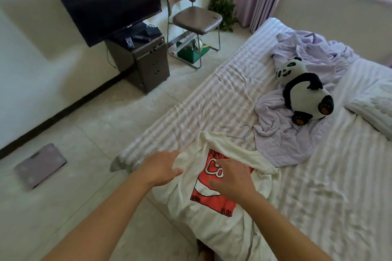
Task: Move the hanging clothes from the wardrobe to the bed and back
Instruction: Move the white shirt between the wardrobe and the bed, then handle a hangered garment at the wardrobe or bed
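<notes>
Nearest to the person, at about 6 o'clock, a cream T-shirt [214, 195] with a red picture on the front lies over the near corner of the bed [331, 186]. Part of it hangs down off the edge toward the floor.

Both hands are on the shirt. The left hand [160, 168] is at the shirt's left side, and its fingers look curled into a bunch of the cloth there, with the thumb on top. The right hand [232, 178] lies on the red picture with its fingers spread apart and flat, pressing down, not pinching anything.

A thin wire hanger [244, 136] pokes out of the shirt's neck at about 12 o'clock from the hands, with its hook resting on the sheet.

A bit farther, at about 1 o'clock, a pale purple garment [282, 133] lies crumpled on the bed, touching the shirt's top corner. A toy panda [305, 91] lies on top of it.

So it looks like the shirt is being laid down on the bed, or smoothed out there. That is the "to the bed" part of the job. I cannot tell if more clothes are left, since no wardrobe shows here.

The next move probably calls for letting go of the cloth. To carry the shirt back, a hand should grab the hanger's hook, so the shirt does not slip off.
</notes>
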Demonstrator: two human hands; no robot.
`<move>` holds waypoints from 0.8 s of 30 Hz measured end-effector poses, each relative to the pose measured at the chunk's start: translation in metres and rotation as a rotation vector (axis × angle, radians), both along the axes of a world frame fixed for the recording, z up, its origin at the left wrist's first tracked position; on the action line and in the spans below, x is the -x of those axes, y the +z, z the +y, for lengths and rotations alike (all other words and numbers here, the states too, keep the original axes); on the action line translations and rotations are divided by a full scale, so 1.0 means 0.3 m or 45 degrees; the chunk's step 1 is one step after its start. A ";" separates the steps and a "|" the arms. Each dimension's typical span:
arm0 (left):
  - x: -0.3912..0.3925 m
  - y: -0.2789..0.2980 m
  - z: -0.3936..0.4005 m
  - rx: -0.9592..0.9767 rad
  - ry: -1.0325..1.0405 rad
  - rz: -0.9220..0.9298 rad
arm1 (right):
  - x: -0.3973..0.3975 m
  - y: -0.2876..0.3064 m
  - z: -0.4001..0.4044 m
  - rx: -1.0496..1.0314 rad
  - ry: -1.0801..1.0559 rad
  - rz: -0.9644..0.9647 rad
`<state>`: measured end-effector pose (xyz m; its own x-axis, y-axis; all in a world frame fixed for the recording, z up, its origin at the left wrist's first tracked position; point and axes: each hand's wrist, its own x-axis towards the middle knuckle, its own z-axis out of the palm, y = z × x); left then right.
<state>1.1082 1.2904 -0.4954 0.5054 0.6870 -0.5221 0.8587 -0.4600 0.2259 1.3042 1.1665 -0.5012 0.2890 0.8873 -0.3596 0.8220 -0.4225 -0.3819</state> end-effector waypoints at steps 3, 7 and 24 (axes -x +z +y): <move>0.146 0.107 -0.065 -0.082 0.071 -0.005 | 0.101 0.112 -0.004 -0.040 0.123 -0.059; 0.329 0.248 -0.144 -0.109 0.177 -0.005 | 0.221 0.248 0.002 -0.049 0.295 -0.093; 0.927 0.467 -0.779 0.011 1.169 -0.078 | 0.790 0.477 -0.039 -0.013 1.287 -0.046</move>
